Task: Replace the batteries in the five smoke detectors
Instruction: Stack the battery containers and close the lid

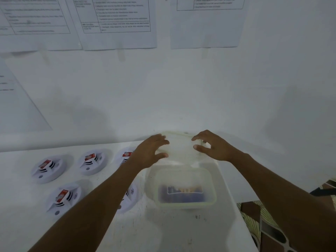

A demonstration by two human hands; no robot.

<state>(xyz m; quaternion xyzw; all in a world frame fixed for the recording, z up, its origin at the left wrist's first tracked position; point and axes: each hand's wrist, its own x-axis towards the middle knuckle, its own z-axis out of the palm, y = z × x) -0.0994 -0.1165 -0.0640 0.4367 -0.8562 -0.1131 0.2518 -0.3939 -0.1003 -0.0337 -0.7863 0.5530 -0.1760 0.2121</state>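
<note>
Guessing the lid (180, 149) is light, bendy plastic; left hand (151, 151) and right hand (213, 149) seemingly pinch its ends, fingers spread.

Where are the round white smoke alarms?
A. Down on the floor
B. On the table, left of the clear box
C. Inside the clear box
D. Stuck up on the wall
B: the alarms lie on the table, left of the box and its lid.
</note>
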